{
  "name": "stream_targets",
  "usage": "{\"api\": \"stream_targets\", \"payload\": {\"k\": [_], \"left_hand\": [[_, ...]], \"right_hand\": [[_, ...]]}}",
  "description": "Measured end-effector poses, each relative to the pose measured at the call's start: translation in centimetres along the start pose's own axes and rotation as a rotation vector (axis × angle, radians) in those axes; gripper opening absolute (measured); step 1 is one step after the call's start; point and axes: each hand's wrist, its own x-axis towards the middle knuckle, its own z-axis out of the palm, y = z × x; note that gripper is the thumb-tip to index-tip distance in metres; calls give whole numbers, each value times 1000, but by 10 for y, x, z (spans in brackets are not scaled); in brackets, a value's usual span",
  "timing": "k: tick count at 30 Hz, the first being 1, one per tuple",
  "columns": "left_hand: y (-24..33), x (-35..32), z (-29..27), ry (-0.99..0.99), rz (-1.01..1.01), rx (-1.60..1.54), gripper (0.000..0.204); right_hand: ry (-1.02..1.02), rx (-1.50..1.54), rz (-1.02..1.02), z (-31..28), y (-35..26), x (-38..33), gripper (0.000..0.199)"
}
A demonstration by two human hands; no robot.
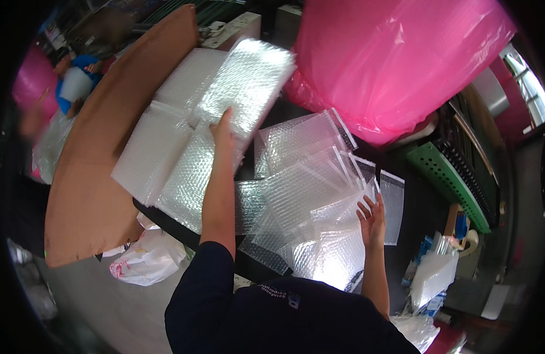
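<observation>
Clear bubble-wrap pouches (184, 165) lie in neat stacks on the dark table, left of centre. My left hand (223, 127) lies on them, against the near part of a shiny upper stack (249, 82). Its thumb and a finger are stretched out and apart; the other fingers are hidden. Toward the right, loose bubble-wrap pouches (296, 194) overlap in a spread pile, several with white strips along an edge. Over that pile's right side is my right hand (372, 219), fingers spread, holding nothing; whether it touches a pouch I cannot tell.
A tall brown cardboard panel (101, 147) curves along the left. Large pink plastic wrapping (396, 59) bulges at the back right, beside a green perforated crate (452, 183). A white plastic bag (148, 258) is below the table's left edge. Another person (74, 85) is far left.
</observation>
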Motion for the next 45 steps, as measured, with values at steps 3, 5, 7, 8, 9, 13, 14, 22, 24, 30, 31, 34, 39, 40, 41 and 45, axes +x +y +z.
{"api": "stream_targets", "payload": {"k": [3,5,7,8,9,13,14,22,24,30,31,34,39,40,41,45], "left_hand": [[-33,84,-34,21,79,-24,95],[-35,76,-20,111,82,59,100],[-27,68,-13,237,193,197,104],[-27,62,-6,317,268,274,105],[-27,55,-3,381,268,364,106],[-17,-18,12,486,752,891,94],[-20,-48,10,414,997,997,89],[-168,-323,-34,-1501,716,1209,62],[-176,-344,-35,-1531,771,1699,77],[-171,-342,-37,-1702,30,1707,87],[-162,-334,-46,-1699,54,1609,85],[-112,-322,-83,-1639,-59,1147,78],[-69,-364,-124,-1279,-203,1121,70],[-68,-374,-129,-1215,-100,1138,68],[-70,-385,-133,-1162,-98,1122,67],[-103,-414,-158,-931,-129,1043,66]], "right_hand": [[130,-63,73,-23,17,-8,56],[224,-143,89,-48,34,-18,54],[278,-342,90,-56,41,-21,54],[304,-449,95,-61,41,-20,54],[325,-626,-6,-73,50,-17,55],[661,-1320,-4,-82,55,-18,83],[773,-1315,165,-63,45,-18,90],[710,-984,335,-132,87,-49,101],[1010,-915,493,-111,73,-61,104],[1114,-397,789,-117,65,-107,118],[1025,-376,596,-132,80,-118,113],[502,26,406,-126,61,-148,82],[-99,67,78,-86,16,-191,60],[-161,26,22,-86,4,-195,58],[-255,-93,-16,-93,-8,-198,60],[-459,-442,14,-163,-19,-172,64]]}}
